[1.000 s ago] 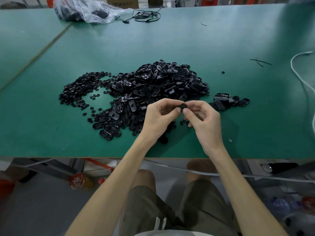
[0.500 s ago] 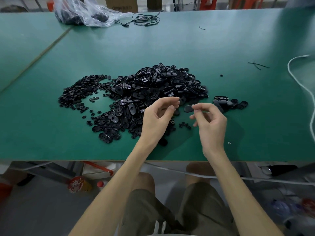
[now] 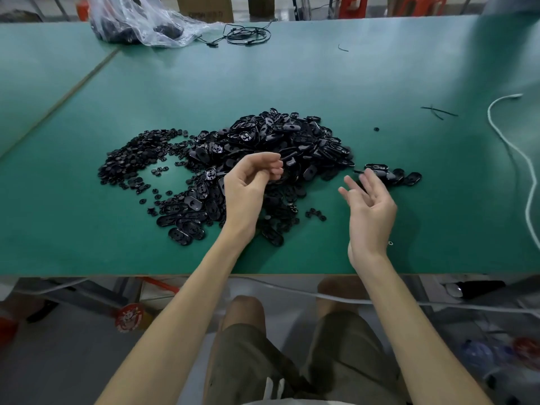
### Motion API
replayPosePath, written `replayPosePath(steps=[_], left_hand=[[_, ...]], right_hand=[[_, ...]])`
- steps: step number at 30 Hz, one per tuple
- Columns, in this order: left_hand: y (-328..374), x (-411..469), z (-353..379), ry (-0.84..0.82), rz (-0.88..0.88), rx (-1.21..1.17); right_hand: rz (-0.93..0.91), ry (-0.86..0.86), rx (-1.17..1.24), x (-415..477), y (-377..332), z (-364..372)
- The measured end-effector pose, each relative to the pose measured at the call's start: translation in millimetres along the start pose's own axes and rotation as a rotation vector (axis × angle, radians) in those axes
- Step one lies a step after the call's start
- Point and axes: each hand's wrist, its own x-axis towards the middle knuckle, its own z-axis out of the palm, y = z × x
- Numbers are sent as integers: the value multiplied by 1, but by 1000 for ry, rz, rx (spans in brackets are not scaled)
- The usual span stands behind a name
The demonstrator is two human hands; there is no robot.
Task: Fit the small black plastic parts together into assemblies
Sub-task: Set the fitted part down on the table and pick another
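Head view of the green table (image 3: 87, 229). At far left, toward the back edge, we see a clear plastic bag (image 3: 140, 24) with dark contents, and a coiled black cable (image 3: 245, 36) just to its right. On the middle of the table, we note a spread of small round black parts (image 3: 137, 159), which merges on its right into a larger heap of oval black parts (image 3: 286, 141). The left hand (image 3: 248, 185) hangs over the near side of this heap with its fingers curled loosely toward the palm; we cannot tell whether it holds a part. To its right, well apart from it, the right hand (image 3: 369, 206) is spread, its fingers straight and parted, and holds nothing. Just beyond its fingertips lies a small cluster of oval parts (image 3: 391, 175), set apart from the heap on its right side. Farther back, we mark a single small round part (image 3: 376, 129) and a few thin black strands (image 3: 438, 111). A white cord (image 3: 511, 147) runs along the table's right edge.
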Motion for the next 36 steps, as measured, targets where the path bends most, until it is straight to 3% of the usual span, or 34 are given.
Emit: replayPosePath(steps=[6,15,21,30,36], left_hand=[[-4,1,0,5,-3,-15],[-5,-1,1,-43,-19,51],[-4,-1,1,-62,-37,76],[-4,-1,2,-65,-42,87],[-3,-2,2,-79,-14,129]], right_hand=[[-71,-36,-123,-6,-7,2],[-341,-412,-749,-7,-8,19],[-395,-472,-1041,7,-6,29],[-257,-429,-850,15,-5,27],[-189,-406,-512,17,-8,22]])
